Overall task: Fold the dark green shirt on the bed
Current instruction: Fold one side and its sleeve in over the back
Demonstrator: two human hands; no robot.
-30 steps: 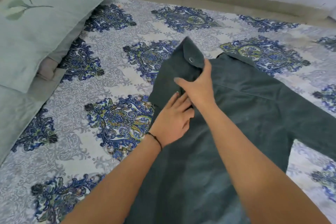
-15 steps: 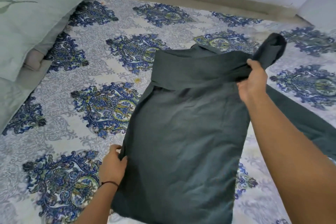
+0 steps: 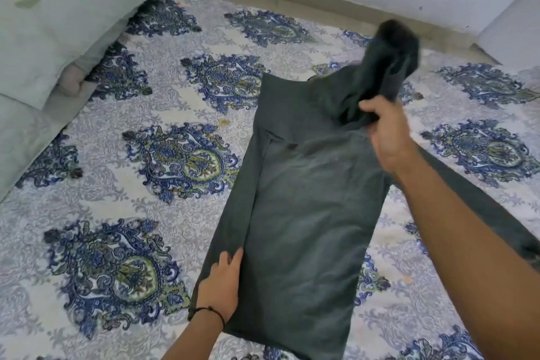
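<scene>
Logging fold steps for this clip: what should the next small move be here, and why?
Probably lay the lifted sleeve down across the shirt body. The right hand holds it bunched in the air near the collar end, while the left hand pins the folded left edge flat on the bed. The other sleeve lies unfolded under the right forearm.

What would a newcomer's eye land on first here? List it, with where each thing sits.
First, the dark green shirt, lying lengthwise across the middle of the patterned bedsheet. Next, the right hand, raising a bunched sleeve above the shirt's far right corner, while the left hand rests on its near left edge. A pale green pillow fills the far left corner.
</scene>
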